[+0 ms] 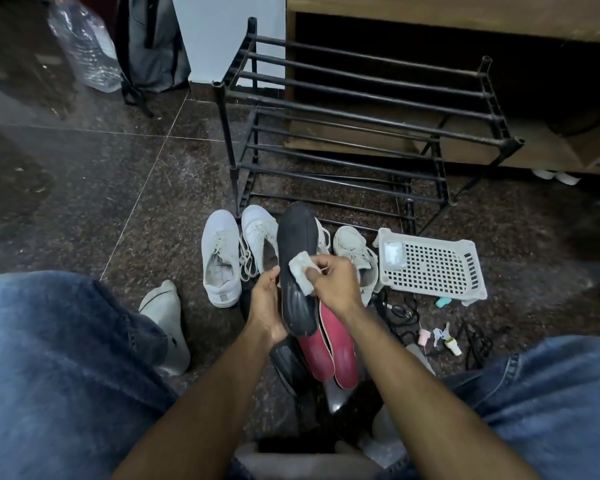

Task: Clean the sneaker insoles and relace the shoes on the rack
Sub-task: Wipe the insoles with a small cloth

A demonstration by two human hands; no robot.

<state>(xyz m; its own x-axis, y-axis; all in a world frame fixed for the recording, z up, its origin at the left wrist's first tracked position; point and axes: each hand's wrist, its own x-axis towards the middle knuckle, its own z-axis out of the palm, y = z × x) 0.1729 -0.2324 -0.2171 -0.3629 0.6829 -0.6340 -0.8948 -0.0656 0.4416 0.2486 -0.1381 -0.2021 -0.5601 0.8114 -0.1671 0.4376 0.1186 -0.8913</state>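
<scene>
Head view: at frame centre a black insole [297,258] stands tilted, toe up toward the rack [361,109]. The left hand [265,303] curls round its heel end and left edge, and the right hand [333,282] pinches a white wipe [302,271] against its middle.

To do this step well, I judge the left hand should brace the insole from behind so it does not flex, while the wipe runs in long strokes from toe to heel, following the grooves near the heel. Refold the wipe when it greys.

Just below lie two red insoles [329,344] and another black one [288,358], probably waiting their turn. White sneakers [222,258] stand left and right of the hands, laces loose, below the rack. A white basket [430,268] sits at centre right.
</scene>
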